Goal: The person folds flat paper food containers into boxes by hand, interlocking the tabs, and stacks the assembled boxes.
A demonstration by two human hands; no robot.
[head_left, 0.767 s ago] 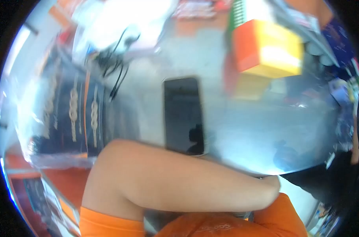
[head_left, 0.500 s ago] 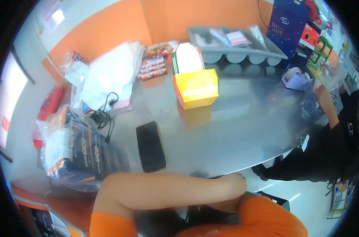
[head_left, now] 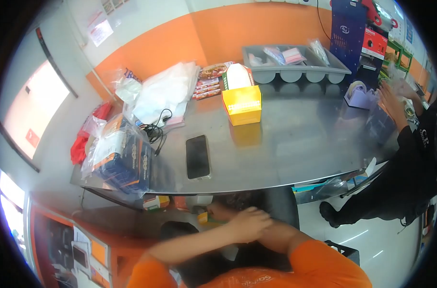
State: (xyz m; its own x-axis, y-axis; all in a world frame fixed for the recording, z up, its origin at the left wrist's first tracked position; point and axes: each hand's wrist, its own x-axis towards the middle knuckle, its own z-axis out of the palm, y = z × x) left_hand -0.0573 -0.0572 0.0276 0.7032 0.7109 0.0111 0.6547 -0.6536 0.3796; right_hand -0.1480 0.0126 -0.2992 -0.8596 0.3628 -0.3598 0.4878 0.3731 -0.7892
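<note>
Across my lap, my left hand [head_left: 252, 224] rests over my right forearm [head_left: 278, 236], its fingers curled against it. My right hand [head_left: 219, 212] reaches into the shadow below the table edge, dim and blurred, and its fingers cannot be made out. Close to it is a small yellow item [head_left: 205, 219], partly hidden. On the metal table [head_left: 285, 144] above my hands lie a dark-screened phone [head_left: 197, 157] and, farther back, an open yellow carton [head_left: 243, 105] with a white inner flap raised.
Plastic-wrapped dark boxes [head_left: 124, 158] stand at the table's left end, beside a black cable [head_left: 154, 132] and white bags [head_left: 163, 91]. A grey compartment tray [head_left: 305, 72] and tape dispenser [head_left: 358, 96] sit at the back right. A co-worker's hands [head_left: 393, 105] are at the right end.
My left hand has drawn back leftward along my right arm, and my right hand now shows below the table edge. The view has shifted, revealing more beneath the table. The co-worker's hands have moved.
</note>
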